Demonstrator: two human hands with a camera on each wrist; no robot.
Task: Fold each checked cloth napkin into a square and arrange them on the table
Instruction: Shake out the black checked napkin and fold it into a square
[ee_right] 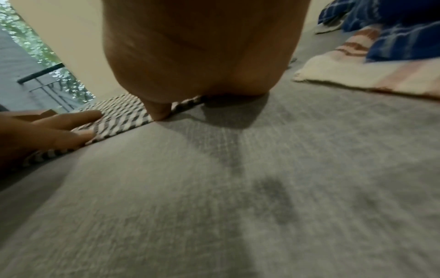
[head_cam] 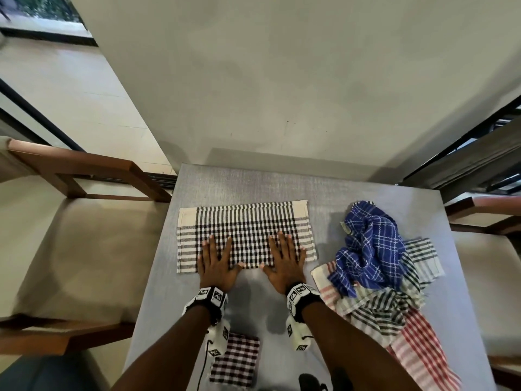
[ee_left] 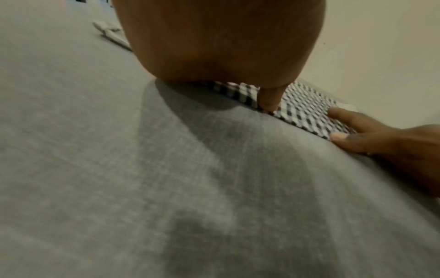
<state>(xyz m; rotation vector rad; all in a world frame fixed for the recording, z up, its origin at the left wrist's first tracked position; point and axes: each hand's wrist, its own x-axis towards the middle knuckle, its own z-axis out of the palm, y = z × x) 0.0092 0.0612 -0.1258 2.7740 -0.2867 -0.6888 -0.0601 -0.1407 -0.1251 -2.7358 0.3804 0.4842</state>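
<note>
Pressing flat, your left hand (head_cam: pixel 217 265) and right hand (head_cam: pixel 284 261) spread straight fingers (head_cam: pixel 279 244) on the black-checked napkin (head_cam: pixel 245 232), nearest its front edge.

Head view: soft, even indoor light, fairly dim; daylight enters through the window (head_cam: pixel 42 12) at far left. Strong wide-angle bending at the edges — wall lines and the brown wooden chairs (head_cam: pixel 84 176) curve. Both wrist views are dim, grainy and smeared; the grey woven tabletop (ee_left: pixel 119 169) blurs — dark soft shadows lie under each palm.
</note>
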